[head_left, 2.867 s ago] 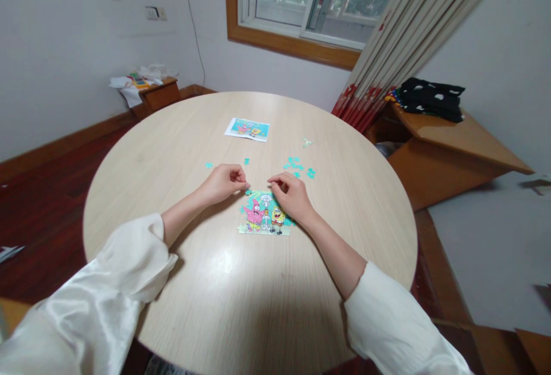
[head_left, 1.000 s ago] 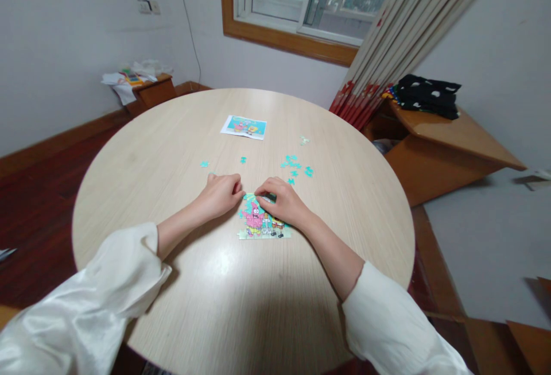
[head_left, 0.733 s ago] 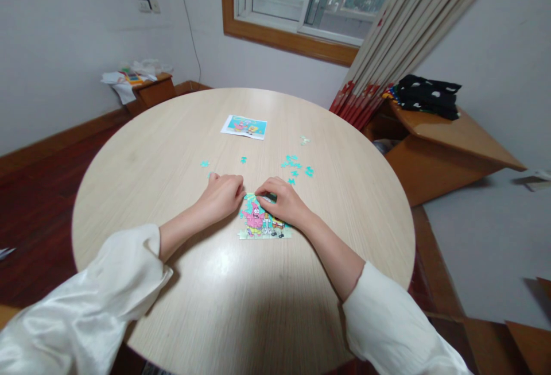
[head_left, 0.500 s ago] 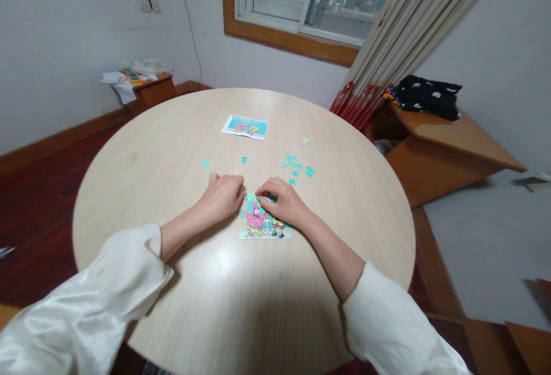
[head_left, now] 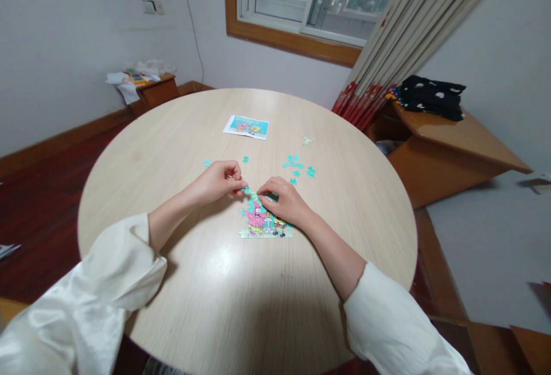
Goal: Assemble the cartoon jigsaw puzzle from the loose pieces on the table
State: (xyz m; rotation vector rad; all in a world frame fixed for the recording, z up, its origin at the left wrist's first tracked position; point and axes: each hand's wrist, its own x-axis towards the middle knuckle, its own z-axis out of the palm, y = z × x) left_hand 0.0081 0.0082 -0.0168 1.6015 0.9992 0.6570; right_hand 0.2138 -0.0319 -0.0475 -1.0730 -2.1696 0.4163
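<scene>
A partly assembled jigsaw puzzle [head_left: 257, 221] with a pink starfish and other cartoon figures lies on the round table in front of me. My left hand [head_left: 220, 180] is raised just past its upper left corner, pinching a small turquoise puzzle piece [head_left: 247, 190] between thumb and fingers. Across the puzzle's upper right part rests my right hand [head_left: 282, 200], its thumb and forefinger close together on the top edge. The right hand covers part of the puzzle beneath it.
Several loose turquoise pieces [head_left: 295, 165] lie beyond my right hand, with single pieces [head_left: 245, 159] farther left. Pale pieces [head_left: 307, 141] sit behind them. A printed reference picture [head_left: 247, 127] lies toward the far side of the wooden table [head_left: 206, 317].
My left hand has turned and lifted slightly, so the piece in its fingertips now shows near the puzzle's top left. My right hand has stayed on the puzzle. The view has shifted slightly.
</scene>
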